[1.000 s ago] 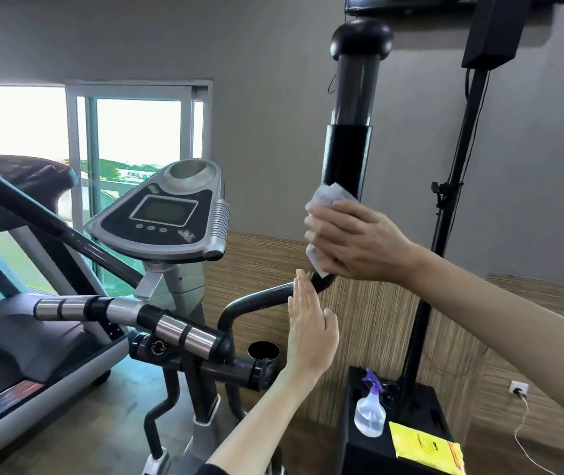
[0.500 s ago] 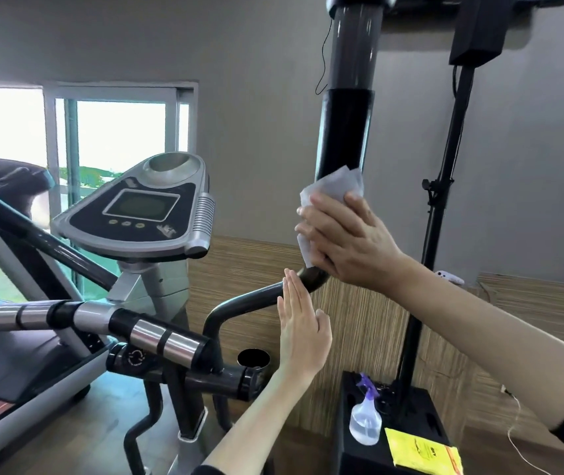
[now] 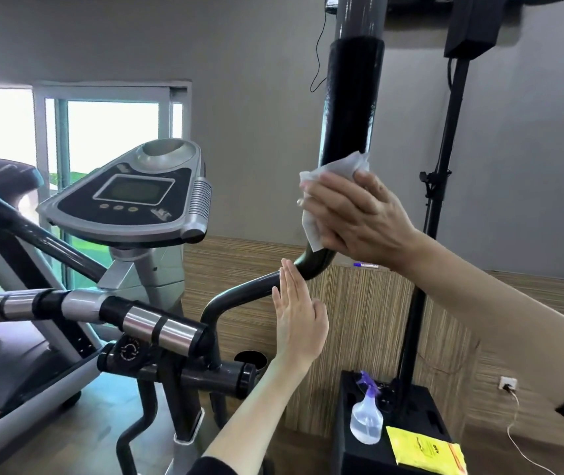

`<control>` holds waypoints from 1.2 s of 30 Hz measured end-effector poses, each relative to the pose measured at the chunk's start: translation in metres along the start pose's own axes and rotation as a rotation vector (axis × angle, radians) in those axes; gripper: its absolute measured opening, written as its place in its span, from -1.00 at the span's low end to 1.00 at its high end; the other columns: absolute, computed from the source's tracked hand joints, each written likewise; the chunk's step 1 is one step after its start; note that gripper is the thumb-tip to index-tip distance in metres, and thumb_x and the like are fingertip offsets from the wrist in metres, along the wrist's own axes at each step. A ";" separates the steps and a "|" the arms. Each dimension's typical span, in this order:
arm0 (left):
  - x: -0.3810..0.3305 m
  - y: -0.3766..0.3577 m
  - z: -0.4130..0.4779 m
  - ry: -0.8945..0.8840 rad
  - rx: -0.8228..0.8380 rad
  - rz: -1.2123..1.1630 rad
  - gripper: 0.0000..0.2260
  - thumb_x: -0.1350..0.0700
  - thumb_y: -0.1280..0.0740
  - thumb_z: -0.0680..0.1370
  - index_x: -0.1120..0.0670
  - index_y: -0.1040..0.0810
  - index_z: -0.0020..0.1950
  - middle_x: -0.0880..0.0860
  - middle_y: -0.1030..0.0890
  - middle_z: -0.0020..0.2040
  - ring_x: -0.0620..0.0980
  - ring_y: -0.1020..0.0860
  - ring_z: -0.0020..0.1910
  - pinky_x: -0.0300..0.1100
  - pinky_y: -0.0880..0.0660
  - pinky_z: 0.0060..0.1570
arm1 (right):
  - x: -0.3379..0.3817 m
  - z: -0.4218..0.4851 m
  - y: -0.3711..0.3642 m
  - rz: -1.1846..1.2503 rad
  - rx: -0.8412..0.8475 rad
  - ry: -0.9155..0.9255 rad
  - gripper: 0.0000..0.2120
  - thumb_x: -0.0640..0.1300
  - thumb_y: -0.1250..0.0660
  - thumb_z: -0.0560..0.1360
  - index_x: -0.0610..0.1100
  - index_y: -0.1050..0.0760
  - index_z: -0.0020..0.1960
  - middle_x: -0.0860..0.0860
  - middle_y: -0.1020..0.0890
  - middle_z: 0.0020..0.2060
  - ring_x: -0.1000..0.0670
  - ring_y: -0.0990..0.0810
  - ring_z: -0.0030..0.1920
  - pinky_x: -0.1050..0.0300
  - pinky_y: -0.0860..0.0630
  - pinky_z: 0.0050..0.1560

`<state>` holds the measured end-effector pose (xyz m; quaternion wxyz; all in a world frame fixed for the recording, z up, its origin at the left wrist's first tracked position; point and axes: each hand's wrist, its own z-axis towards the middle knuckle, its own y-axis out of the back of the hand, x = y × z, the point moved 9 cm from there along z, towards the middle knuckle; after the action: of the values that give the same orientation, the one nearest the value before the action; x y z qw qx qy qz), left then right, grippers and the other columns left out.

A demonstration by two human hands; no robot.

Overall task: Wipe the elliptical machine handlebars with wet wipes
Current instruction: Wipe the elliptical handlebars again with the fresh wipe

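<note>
Here the right hand [image 3: 359, 221] wraps a white wet wipe [image 3: 337, 168] round the upright black handlebar [image 3: 352, 104], which rises toward 12 o'clock and out of the top of the view. Its fingers [image 3: 323, 197] curl over the cloth and press it to the tube, just above the bend. At 6 o'clock of it, the left hand [image 3: 299, 320] stands flat, fingers [image 3: 289, 279] straight and pressed together, their tips at the lower curved tube; whether they touch it I cannot tell. The console [image 3: 136, 193] sits at 9 o'clock, and a spray bottle [image 3: 366, 419] and yellow packet [image 3: 424, 450] at 5 o'clock.

The wipe is probably light, limp and damp, so it should bunch or slip unless the palm backs it. The bar looks stiff and glossy, likely slick when wet and possibly free to swing; steadying the lower tube while the wrapped hand slides along it seems wisest.
</note>
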<state>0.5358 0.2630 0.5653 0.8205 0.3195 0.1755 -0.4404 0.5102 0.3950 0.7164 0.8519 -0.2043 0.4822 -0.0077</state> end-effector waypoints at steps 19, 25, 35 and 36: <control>0.005 -0.003 0.001 -0.088 -0.080 0.019 -0.31 0.25 -0.06 0.57 0.10 0.43 0.46 0.05 0.25 0.56 -0.11 0.29 0.52 -0.16 0.36 0.44 | 0.052 -0.051 -0.032 -0.200 0.065 0.162 -0.50 -0.03 -0.03 0.58 -0.16 -0.17 0.48 0.00 -0.19 0.47 0.01 0.09 0.53 0.06 0.16 0.50; 0.012 -0.008 0.001 -0.112 -0.095 0.046 -0.34 0.13 0.03 0.54 0.13 0.36 0.52 0.03 0.25 0.56 -0.12 0.29 0.52 -0.11 0.35 0.44 | 0.032 -0.028 -0.013 -0.080 -0.070 0.002 -0.53 -0.08 -0.09 0.55 -0.15 -0.26 0.44 -0.03 -0.05 0.53 0.02 0.07 0.53 0.01 0.17 0.51; 0.042 -0.009 0.000 -0.074 -0.083 0.267 -0.36 -0.05 0.15 0.52 0.15 0.38 0.48 0.07 0.34 0.53 -0.07 0.35 0.51 -0.01 0.34 0.45 | 0.087 -0.080 -0.058 -0.214 0.056 0.085 -0.58 -0.07 -0.03 0.56 -0.16 -0.33 0.37 0.02 -0.32 0.38 -0.02 0.11 0.53 -0.01 0.21 0.51; 0.044 -0.009 0.000 -0.072 -0.080 0.285 -0.36 -0.05 0.16 0.52 0.16 0.38 0.48 0.07 0.34 0.52 -0.06 0.34 0.51 0.00 0.34 0.46 | 0.091 -0.083 -0.061 -0.226 0.063 0.087 -0.58 -0.07 -0.02 0.56 -0.16 -0.34 0.37 -0.02 -0.28 0.42 -0.03 0.11 0.53 -0.02 0.22 0.51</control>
<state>0.5522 0.2323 0.5367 0.8926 0.2923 0.1162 -0.3230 0.5015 0.2921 0.6262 0.8299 -0.2297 0.4921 -0.1276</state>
